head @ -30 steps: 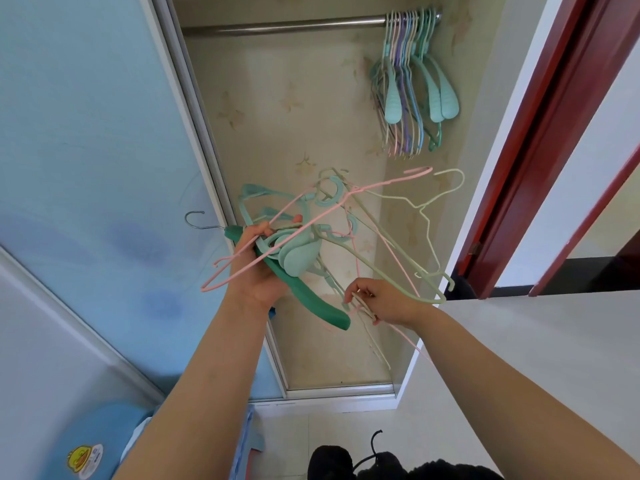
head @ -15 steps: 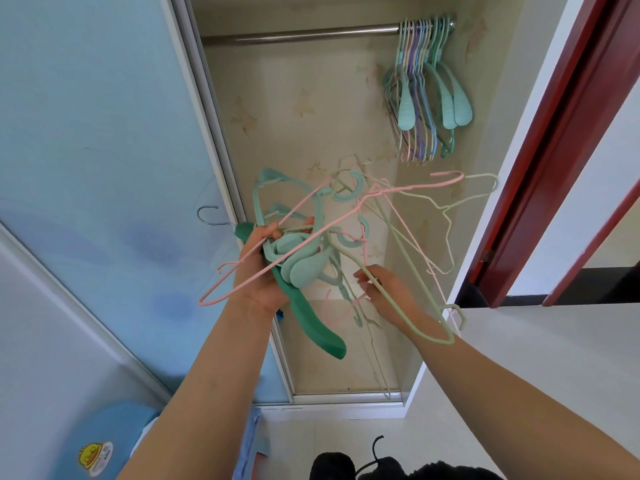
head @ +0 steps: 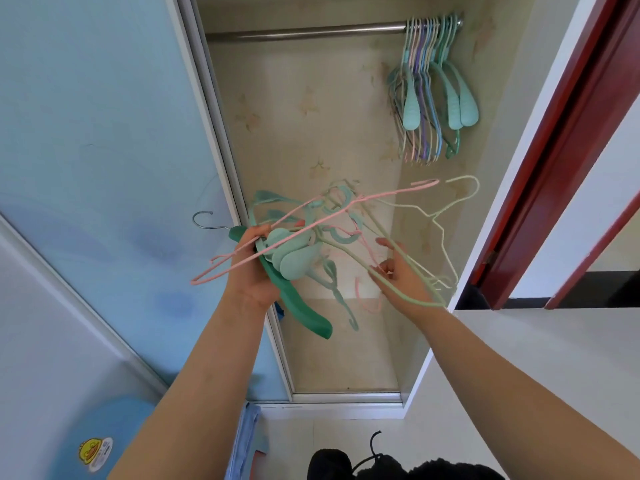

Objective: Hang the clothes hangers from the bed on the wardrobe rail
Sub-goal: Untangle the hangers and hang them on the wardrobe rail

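The left hand [head: 254, 271] gripped a tangled bundle of pastel plastic and wire hangers [head: 304, 244] before the steel wardrobe rail [head: 304, 32]. The right hand [head: 401, 275], pinching a strand a moment earlier, now had its fingers [head: 384, 242] spread among pale-green wire hangers [head: 408, 292], probably sorting one loose.

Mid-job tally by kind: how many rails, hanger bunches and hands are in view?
Wardrobe rail: 1
Hanger bunches: 2, the hung bunch on the rail and the tangled bunch
Hands: 2, the left hand gripping the tangle and the right hand at its wires
Total: 5
Single hangers are too tangled to count.
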